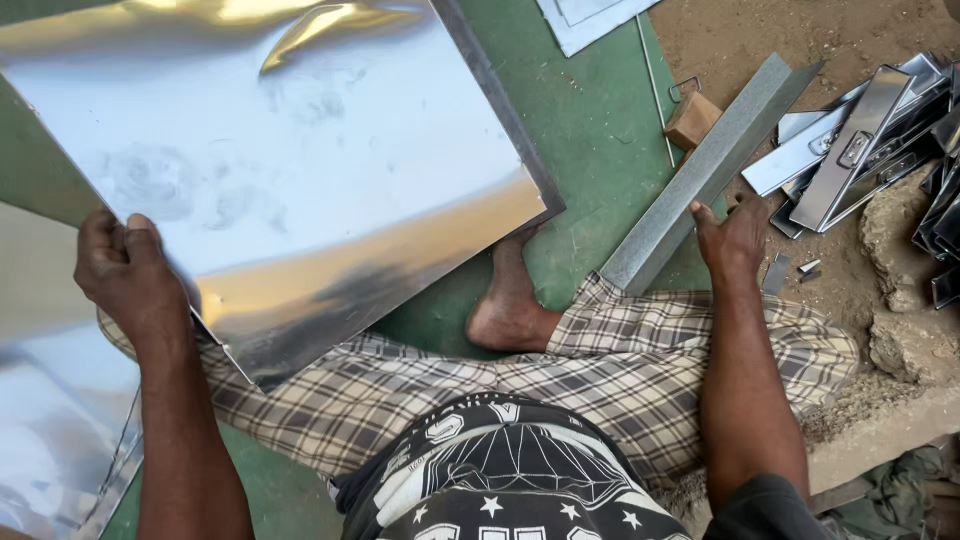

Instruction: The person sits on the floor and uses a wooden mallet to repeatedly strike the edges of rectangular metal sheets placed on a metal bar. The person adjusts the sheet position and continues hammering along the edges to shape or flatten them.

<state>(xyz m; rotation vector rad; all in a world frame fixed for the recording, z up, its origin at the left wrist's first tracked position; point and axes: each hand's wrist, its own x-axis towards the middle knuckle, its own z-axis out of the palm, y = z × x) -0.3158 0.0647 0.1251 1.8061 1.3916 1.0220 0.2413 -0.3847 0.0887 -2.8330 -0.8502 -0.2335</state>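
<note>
My left hand (125, 270) grips the lower left edge of a large shiny metal sheet (300, 170), which is tilted up over my lap and has a folded edge along its right side. My right hand (732, 235) rests on a long grey metal angle bar (705, 175) lying diagonally on the ground at my right; its fingers touch the bar's lower part, and whether they close around it is unclear. I sit cross-legged in checked trousers, with a bare foot (508, 300) showing under the sheet.
A green mat (590, 120) covers the ground under me. More shiny sheets (50, 400) lie at the left. A pile of metal strips and hinged pieces (860, 140) sits at the right on dirt, beside a small wooden block (692, 120) and stones (910, 340).
</note>
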